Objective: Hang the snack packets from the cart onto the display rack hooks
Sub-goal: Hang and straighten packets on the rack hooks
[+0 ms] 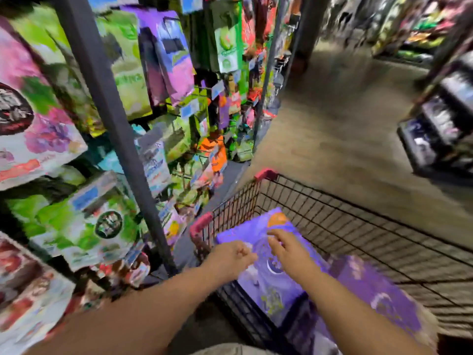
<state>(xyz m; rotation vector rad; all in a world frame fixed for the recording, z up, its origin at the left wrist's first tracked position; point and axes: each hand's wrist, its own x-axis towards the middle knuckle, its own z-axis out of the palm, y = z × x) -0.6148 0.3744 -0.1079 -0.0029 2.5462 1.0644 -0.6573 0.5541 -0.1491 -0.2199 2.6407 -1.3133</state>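
shop aisle: packet racks (158, 73), cart (358, 221)

Hands: 2, left hand (231, 257) and right hand (289, 248), both at 6 o'clock.
Cart (358, 216): 1, at 5 o'clock.
Pink corner caps on its rim: 2, near cap (201, 224) and far cap (266, 173).
Purple packets in the cart: 2 visible, front packet (271, 285) and second packet (371, 285) at 4 o'clock of it.
Rack uprights: 2, thick post (102, 98) at 10 o'clock and thin post (267, 73) at 12.
Hung packets, 9 to 12 o'clock: many, too blurred to count.
Shelf unit (440, 119) at 3 o'clock: 1.
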